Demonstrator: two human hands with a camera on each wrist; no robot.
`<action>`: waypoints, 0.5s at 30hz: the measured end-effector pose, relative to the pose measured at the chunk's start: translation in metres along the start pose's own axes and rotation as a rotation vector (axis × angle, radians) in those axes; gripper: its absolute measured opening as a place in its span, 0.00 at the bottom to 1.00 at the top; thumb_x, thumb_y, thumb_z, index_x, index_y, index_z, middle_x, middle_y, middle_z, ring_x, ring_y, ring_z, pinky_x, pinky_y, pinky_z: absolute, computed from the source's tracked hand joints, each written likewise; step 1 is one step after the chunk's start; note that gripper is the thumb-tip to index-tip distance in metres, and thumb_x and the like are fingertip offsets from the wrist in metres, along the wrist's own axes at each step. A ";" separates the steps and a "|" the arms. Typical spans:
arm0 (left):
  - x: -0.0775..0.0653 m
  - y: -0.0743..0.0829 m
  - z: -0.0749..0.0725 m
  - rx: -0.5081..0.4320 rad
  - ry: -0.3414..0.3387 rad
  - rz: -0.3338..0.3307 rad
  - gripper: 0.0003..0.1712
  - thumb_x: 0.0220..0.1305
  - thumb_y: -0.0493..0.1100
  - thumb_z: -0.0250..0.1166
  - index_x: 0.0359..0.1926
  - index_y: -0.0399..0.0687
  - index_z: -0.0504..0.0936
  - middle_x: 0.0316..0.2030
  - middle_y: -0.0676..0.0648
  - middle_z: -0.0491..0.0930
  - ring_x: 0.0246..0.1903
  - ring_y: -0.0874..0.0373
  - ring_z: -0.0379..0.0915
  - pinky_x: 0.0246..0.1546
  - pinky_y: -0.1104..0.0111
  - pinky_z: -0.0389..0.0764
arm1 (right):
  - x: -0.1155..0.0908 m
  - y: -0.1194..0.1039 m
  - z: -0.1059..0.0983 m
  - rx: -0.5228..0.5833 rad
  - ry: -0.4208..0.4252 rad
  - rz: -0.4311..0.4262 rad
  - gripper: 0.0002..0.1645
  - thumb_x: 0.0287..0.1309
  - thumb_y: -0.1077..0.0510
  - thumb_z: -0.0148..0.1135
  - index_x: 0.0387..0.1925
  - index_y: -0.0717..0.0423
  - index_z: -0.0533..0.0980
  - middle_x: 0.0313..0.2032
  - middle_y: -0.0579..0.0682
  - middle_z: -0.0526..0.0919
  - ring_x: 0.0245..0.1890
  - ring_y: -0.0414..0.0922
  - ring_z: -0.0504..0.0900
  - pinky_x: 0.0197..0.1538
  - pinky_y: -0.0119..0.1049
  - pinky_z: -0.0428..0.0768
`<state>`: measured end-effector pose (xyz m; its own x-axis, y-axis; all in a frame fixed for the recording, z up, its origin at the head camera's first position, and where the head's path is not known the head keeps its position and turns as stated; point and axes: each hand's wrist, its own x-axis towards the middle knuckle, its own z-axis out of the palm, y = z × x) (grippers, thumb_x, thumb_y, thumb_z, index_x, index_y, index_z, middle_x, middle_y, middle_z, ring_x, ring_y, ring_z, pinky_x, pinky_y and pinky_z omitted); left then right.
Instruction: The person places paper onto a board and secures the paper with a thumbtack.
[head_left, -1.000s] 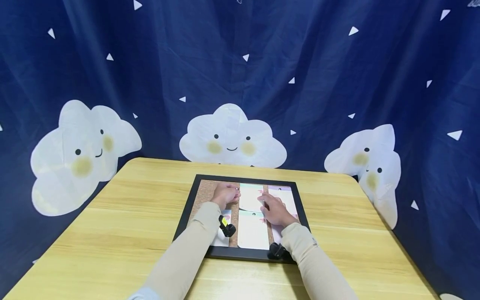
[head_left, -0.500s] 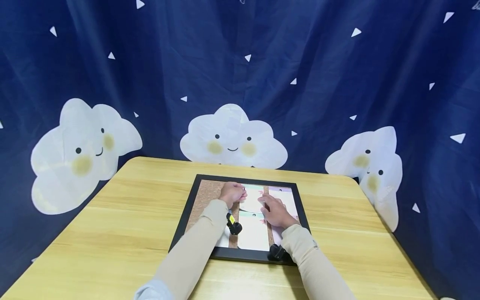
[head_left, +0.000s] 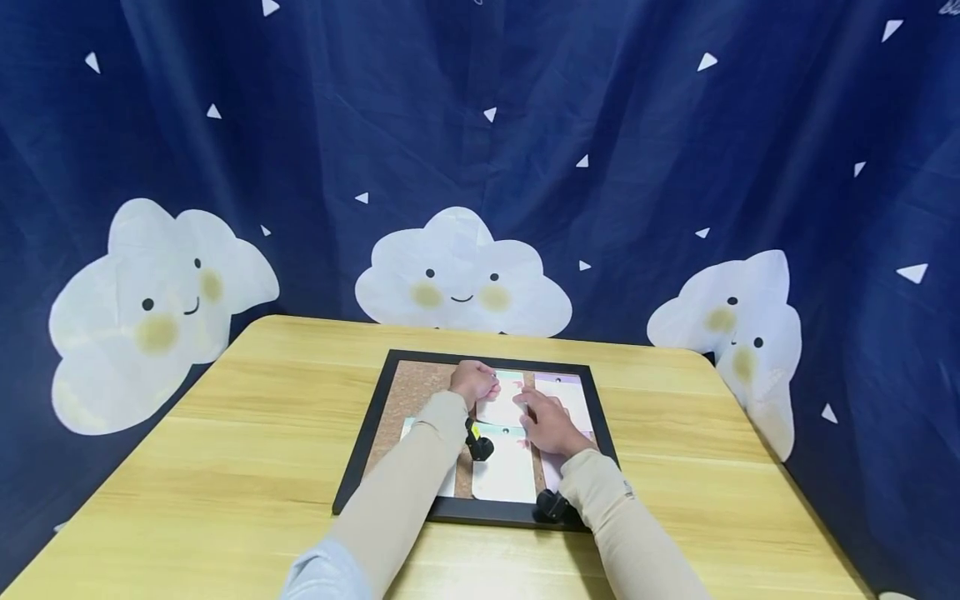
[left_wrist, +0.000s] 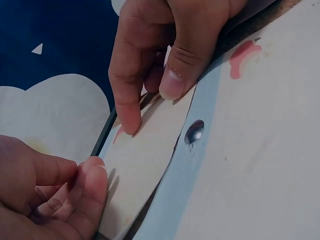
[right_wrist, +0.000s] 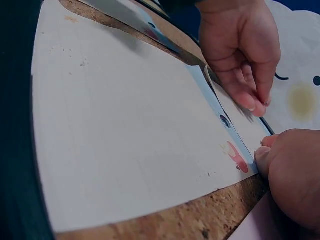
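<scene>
On the framed cork board (head_left: 423, 387), an upper middle white card (head_left: 498, 410) with a blue-green top strip lies above another white card (head_left: 501, 468). My left hand (head_left: 474, 383) is over the upper card's top edge, its thumb and fingers pinching a tiny dark thumbtack mostly hidden by the fingertips. The right hand (head_left: 551, 421) rests fingertips on the upper card's right side; in the left wrist view its fingers (left_wrist: 131, 112) press the card's surface. A round metal thumbtack (left_wrist: 195, 132) holds the lower card's strip. The upper card's bottom edge lifts slightly.
A black frame (head_left: 495, 510) surrounds the board on the wooden table (head_left: 225, 467). Purple-topped cards (head_left: 558, 392) lie along the right column, and another white card sits lower left, partly behind my left arm. A blue curtain (head_left: 420, 100) with clouds hangs behind.
My left hand has moved right from the bare cork to the top of the upper middle card, carrying the thumbtack. The right hand has stayed on the card.
</scene>
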<state>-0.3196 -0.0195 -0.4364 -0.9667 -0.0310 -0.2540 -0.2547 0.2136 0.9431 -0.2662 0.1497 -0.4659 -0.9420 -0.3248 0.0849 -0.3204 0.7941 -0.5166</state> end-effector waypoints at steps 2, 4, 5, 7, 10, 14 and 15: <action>0.002 0.001 0.003 -0.005 0.000 -0.013 0.06 0.61 0.30 0.62 0.41 0.33 0.80 0.23 0.43 0.82 0.19 0.61 0.77 0.23 0.73 0.80 | 0.001 0.001 0.001 -0.005 -0.007 0.004 0.21 0.67 0.61 0.54 0.60 0.54 0.73 0.69 0.56 0.64 0.67 0.60 0.61 0.66 0.57 0.57; 0.004 0.001 0.007 -0.012 -0.002 -0.014 0.05 0.60 0.29 0.62 0.38 0.33 0.78 0.22 0.43 0.81 0.17 0.61 0.75 0.22 0.73 0.79 | 0.001 0.002 0.001 -0.007 -0.006 0.001 0.21 0.67 0.61 0.54 0.61 0.54 0.73 0.69 0.55 0.64 0.67 0.59 0.61 0.66 0.57 0.57; 0.004 0.001 0.008 -0.018 -0.003 -0.017 0.05 0.59 0.28 0.62 0.37 0.34 0.78 0.21 0.43 0.81 0.17 0.61 0.75 0.22 0.73 0.79 | 0.001 0.002 0.002 -0.008 -0.009 0.007 0.21 0.68 0.60 0.54 0.61 0.53 0.72 0.69 0.55 0.64 0.68 0.59 0.60 0.66 0.56 0.57; 0.006 0.000 0.012 -0.030 -0.006 -0.016 0.05 0.58 0.28 0.62 0.36 0.34 0.77 0.21 0.43 0.80 0.16 0.62 0.74 0.22 0.73 0.78 | 0.001 0.002 0.002 -0.005 -0.004 0.008 0.21 0.67 0.60 0.54 0.61 0.53 0.72 0.69 0.54 0.64 0.67 0.59 0.61 0.66 0.57 0.57; 0.009 0.001 0.016 -0.035 -0.004 -0.018 0.05 0.57 0.27 0.61 0.37 0.33 0.78 0.21 0.43 0.80 0.16 0.62 0.74 0.22 0.73 0.78 | 0.000 0.000 0.001 -0.009 0.004 0.001 0.21 0.67 0.60 0.54 0.61 0.54 0.73 0.69 0.55 0.64 0.67 0.60 0.61 0.65 0.58 0.58; 0.011 0.003 0.019 0.003 0.030 -0.047 0.08 0.57 0.28 0.59 0.37 0.34 0.81 0.21 0.45 0.81 0.16 0.62 0.75 0.22 0.74 0.78 | -0.001 -0.001 0.000 -0.010 0.010 -0.008 0.21 0.66 0.61 0.55 0.60 0.55 0.73 0.69 0.57 0.64 0.66 0.61 0.62 0.64 0.59 0.59; 0.012 0.004 0.020 0.016 0.046 -0.055 0.09 0.56 0.28 0.59 0.37 0.35 0.82 0.21 0.45 0.82 0.16 0.63 0.75 0.21 0.75 0.77 | -0.002 -0.002 0.000 -0.007 0.011 -0.011 0.21 0.66 0.61 0.55 0.59 0.55 0.73 0.69 0.57 0.64 0.66 0.61 0.62 0.64 0.59 0.59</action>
<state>-0.3314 0.0003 -0.4402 -0.9513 -0.0877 -0.2954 -0.3078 0.2256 0.9243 -0.2643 0.1492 -0.4648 -0.9395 -0.3276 0.0998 -0.3311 0.7944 -0.5093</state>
